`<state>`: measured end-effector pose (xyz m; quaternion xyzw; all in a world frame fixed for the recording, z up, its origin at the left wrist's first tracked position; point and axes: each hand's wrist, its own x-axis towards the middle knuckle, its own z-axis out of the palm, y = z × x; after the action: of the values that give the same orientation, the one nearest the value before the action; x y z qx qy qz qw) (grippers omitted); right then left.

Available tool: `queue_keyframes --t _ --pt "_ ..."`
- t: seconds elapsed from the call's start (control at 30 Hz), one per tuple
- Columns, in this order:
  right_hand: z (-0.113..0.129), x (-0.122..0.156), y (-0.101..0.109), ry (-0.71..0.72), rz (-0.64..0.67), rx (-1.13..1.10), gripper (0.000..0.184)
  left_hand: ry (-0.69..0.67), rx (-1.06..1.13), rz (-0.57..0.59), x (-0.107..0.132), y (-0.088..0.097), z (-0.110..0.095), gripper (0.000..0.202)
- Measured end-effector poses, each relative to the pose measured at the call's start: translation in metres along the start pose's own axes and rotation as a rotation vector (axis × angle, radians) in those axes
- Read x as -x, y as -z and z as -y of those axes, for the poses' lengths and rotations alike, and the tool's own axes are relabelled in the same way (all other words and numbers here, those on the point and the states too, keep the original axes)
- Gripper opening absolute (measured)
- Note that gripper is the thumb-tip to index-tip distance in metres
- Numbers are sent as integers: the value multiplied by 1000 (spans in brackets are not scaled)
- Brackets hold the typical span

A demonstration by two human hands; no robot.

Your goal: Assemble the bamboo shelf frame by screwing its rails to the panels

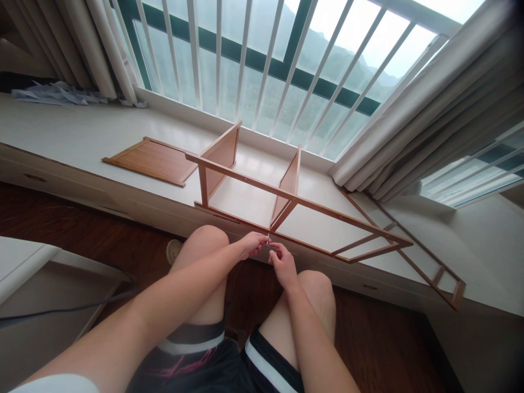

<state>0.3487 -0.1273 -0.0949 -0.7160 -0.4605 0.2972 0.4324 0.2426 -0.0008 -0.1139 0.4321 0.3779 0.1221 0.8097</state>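
Observation:
Close in front of the ledge, my left hand (251, 244) pinches a small, thin metal piece (268, 238) that looks like a screw. My right hand (283, 265) meets it from the other side, fingers curled and fingertips at the piece's lower end. Just beyond both hands stands a wooden frame (245, 179) with long rails. Two upright panels, a left one (223, 158) and a middle one (289, 177), are joined to it. The lower rail's underside near my fingers is partly hidden.
A loose wooden panel (153, 159) lies flat on the white ledge (82, 128) to the left. Another ladder-like wooden frame (426, 256) rests at the right, jutting over the edge. Behind are window bars (245, 60) and curtains (413, 103). A dark cable (82, 310) runs at lower left.

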Motion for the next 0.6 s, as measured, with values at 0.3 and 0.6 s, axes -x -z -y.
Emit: queue_keyframes --t 0.3,0.6 --pt "2 1 0 10 -14 -9 27 10 -21 -3 2 -2 -1 18" --pt "6 3 1 92 -48 15 29 22 -7 -13 3 -3 -1 15"
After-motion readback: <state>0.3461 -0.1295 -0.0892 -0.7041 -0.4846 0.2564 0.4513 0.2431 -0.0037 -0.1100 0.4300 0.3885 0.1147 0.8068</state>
